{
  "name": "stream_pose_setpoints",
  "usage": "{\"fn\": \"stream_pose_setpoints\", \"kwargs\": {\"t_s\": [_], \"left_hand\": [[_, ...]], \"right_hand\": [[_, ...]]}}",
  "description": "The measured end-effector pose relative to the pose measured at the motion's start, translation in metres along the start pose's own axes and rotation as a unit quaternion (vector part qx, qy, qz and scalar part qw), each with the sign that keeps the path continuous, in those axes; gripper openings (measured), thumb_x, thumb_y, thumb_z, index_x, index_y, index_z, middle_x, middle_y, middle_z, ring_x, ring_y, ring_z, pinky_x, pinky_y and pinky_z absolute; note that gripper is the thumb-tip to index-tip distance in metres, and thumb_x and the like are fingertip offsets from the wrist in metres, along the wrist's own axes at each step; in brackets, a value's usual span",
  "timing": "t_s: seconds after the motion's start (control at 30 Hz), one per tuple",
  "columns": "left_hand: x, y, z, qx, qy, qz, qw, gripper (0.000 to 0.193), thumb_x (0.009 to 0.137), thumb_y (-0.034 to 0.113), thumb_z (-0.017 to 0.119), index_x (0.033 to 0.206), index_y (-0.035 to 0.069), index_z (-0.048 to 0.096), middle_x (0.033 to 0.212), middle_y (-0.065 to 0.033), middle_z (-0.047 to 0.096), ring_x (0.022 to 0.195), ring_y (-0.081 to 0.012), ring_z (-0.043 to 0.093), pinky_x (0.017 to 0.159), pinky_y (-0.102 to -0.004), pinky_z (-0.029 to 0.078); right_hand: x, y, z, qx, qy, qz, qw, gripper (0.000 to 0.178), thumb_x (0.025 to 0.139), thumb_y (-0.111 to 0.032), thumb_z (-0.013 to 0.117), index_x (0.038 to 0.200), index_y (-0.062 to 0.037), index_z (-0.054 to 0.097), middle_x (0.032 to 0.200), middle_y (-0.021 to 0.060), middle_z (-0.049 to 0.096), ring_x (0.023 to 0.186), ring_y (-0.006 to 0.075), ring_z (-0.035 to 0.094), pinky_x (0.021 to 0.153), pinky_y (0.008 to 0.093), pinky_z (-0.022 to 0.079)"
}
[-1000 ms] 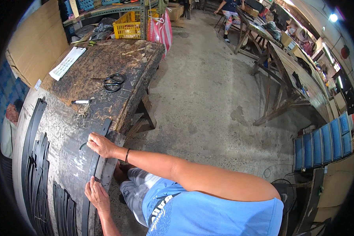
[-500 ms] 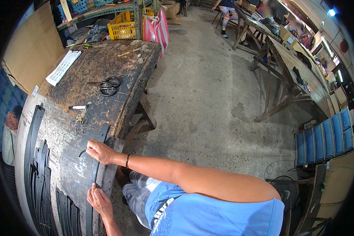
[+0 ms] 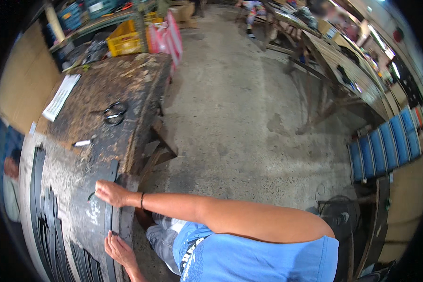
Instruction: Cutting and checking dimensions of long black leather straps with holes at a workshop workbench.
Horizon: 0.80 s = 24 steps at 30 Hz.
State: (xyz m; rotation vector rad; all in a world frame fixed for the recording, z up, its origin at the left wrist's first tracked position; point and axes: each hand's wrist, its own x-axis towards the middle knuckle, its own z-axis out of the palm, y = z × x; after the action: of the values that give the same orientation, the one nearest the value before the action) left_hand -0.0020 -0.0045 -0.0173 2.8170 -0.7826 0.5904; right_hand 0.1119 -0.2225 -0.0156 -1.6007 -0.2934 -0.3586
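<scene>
Both hands (image 3: 110,192) (image 3: 119,249) slid nearer along one black strip (image 3: 109,221), seemingly pinched.

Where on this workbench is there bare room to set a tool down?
Bare patches lie between the scissors and the paper sheet, and between the white marker and the right hand. Black strips crowd the near left, and the left hand presses another strip.

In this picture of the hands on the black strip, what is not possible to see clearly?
- Head view: what the right hand pinches on the black strip; its fingers cover it.
- Head view: the left hand forearm, cut off by the lower edge.
- Head view: the small white item near the scissors is too small to identify.
</scene>
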Motion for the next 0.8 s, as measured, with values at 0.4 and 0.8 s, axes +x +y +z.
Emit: {"fn": "stream_pose_setpoints", "kwargs": {"t_s": [0.4, 0.8], "left_hand": [[-0.002, -0.008, 0.004, 0.007, 0.026, -0.007, 1.000, 0.017, 0.097, 0.012, 0.048, 0.102, -0.002, 0.056, 0.120, -0.0182, 0.061, 0.112, -0.0378, 0.054, 0.094, -0.0469, 0.041], [0.004, 0.004, -0.009, 0.051, 0.083, 0.039, 0.994, 0.022, 0.098, 0.024, 0.051, 0.088, 0.008, 0.062, 0.090, -0.0114, 0.063, 0.094, -0.0332, 0.059, 0.085, -0.0471, 0.046]], "right_hand": [[0.005, 0.001, 0.011, -0.052, -0.026, -0.003, 0.998, 0.023, 0.099, -0.020, 0.044, 0.088, -0.0017, 0.037, 0.087, 0.0141, 0.041, 0.082, 0.0313, 0.047, 0.077, 0.0435, 0.039], [0.004, -0.001, 0.012, -0.052, -0.026, 0.002, 0.998, 0.024, 0.101, -0.022, 0.043, 0.089, -0.0017, 0.038, 0.089, 0.0148, 0.043, 0.082, 0.0324, 0.048, 0.077, 0.0438, 0.038]]}}
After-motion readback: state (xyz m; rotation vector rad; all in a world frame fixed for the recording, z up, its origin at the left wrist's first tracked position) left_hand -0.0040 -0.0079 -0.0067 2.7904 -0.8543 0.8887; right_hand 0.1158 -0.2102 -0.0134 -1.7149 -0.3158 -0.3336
